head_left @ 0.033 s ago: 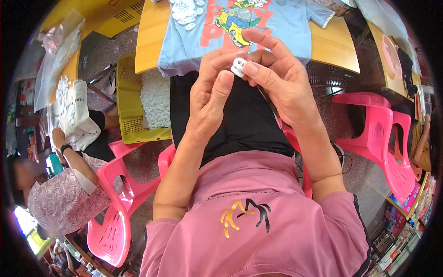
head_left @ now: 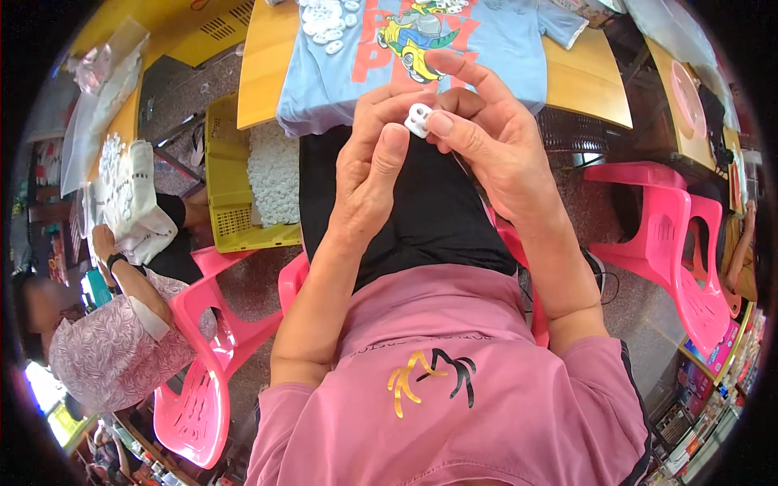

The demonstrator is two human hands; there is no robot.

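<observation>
A small white plastic piece with round holes (head_left: pixel 417 121) is up in front of me, above my lap. My right hand (head_left: pixel 494 130) pinches it between thumb and fingers, with the index finger raised away. My left hand (head_left: pixel 369 158) is close on its other side; those fingers curve behind its upper edge, while the thumb stands apart. Whether the left fingertips touch it, I cannot tell. Beyond my hands a blue printed T-shirt (head_left: pixel 324 89) lies over the table, bearing a pile of similar white pieces (head_left: pixel 322 23) at its far left.
A yellow crate (head_left: pixel 231 235) with a mass of white pieces (head_left: pixel 273 174) stands left of my lap. Pink chairs (head_left: pixel 648 227) are on both sides. At left, a person (head_left: pixel 121 348) sits by another table. The wooden table's edge (head_left: pixel 259 81) runs ahead of me.
The white piece has tilted very slightly in my right fingers. Both hands stay almost where they were.
</observation>
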